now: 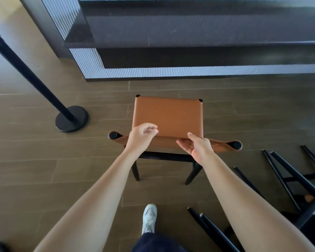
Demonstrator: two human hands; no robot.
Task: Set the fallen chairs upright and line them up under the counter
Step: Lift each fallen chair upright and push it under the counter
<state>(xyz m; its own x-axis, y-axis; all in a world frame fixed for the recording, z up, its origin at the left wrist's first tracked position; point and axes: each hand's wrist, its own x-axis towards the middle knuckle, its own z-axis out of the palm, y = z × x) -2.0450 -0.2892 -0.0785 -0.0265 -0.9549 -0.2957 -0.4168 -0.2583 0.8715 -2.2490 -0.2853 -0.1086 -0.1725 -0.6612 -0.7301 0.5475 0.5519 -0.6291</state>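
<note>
The right hand (pixel 196 147) grasps the upright chair (pixel 167 117) by its backrest (pixel 164 142), thumb over the top edge, likely to steer it; the left hand (pixel 143 132) hovers beside it, released and loosely curled. The counter (pixel 189 44) stands beyond both hands, and the fallen chairs (pixel 289 177) lie on the floor (pixel 44 160) to their right.

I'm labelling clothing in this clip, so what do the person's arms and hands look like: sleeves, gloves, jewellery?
The left forearm and right forearm are bare down to the frame's lower edge, with no sleeve in view. The left hand and right hand wear no gloves. No watch, bracelet or ring shows, though the left fingers are blurred.
</note>
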